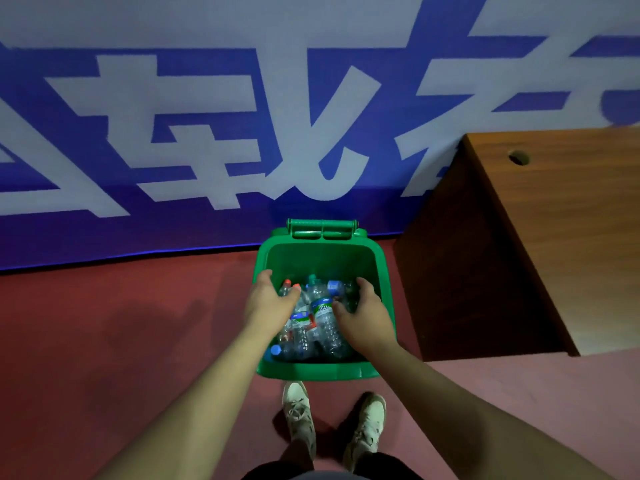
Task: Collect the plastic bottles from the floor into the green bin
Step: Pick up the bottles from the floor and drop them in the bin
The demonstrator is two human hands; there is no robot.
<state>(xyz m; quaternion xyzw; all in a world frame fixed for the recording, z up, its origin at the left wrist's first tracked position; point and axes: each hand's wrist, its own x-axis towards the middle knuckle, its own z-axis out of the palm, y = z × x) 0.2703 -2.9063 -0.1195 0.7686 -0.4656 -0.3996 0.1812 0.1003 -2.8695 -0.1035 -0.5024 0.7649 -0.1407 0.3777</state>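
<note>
Reaching into the green bin [320, 370]: left hand [268, 303] and right hand [363, 318] both curl round clear bottles [323, 323] heaped inside. Judged light, thin-walled, slippery, easily crushed; best held mid-body, gently.

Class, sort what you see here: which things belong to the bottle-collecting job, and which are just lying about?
Part of the job:
- green bin
- plastic bottles piled inside it
- left hand and right hand, both reaching into the bin

Just there:
- wooden desk beside the bin
- blue-and-white banner behind it
- the person's shoes
</note>
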